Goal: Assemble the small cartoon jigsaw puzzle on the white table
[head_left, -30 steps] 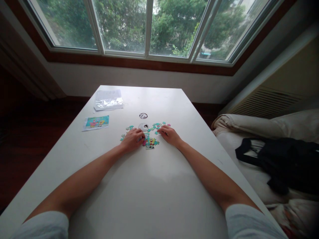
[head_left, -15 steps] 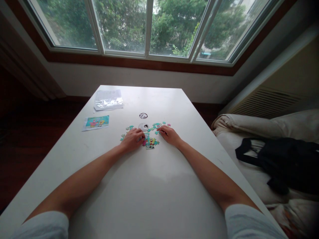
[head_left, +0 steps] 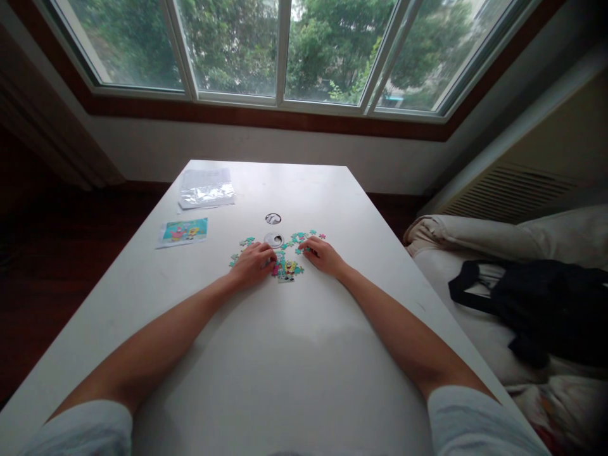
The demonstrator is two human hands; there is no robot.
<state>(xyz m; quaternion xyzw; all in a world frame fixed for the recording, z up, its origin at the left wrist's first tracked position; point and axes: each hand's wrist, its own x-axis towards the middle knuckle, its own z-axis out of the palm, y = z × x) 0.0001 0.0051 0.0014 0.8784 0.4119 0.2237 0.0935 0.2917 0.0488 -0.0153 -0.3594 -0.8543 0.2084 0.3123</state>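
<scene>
On the white table, a partly joined jigsaw puzzle (head_left: 288, 271) shows a yellow cartoon figure and pink and teal patches. My left hand (head_left: 253, 262) rests at its left side, fingers curled and closed at the puzzle's edge; what lies under the fingertips is hidden. To the right, my right hand (head_left: 322, 253) has thumb and fingers pinched at a small teal jigsaw puzzle piece (head_left: 299, 251). Loose teal pieces (head_left: 304, 237) lie just beyond the right hand. Other loose pieces (head_left: 247, 241) lie beyond and beside the left hand, partly covered by it.
Two round black-and-white items (head_left: 273, 218) (head_left: 274, 240) lie beyond the puzzle. A printed cartoon picture (head_left: 184, 232) is at the left, with a clear plastic bag (head_left: 208, 188) farther back. Right of the table, a dark garment or bag (head_left: 546, 304) lies on a pale sofa (head_left: 451, 244).
The view has shifted very slightly. Both hands stay in nearly the same places, and the pieces show no clear movement.
</scene>
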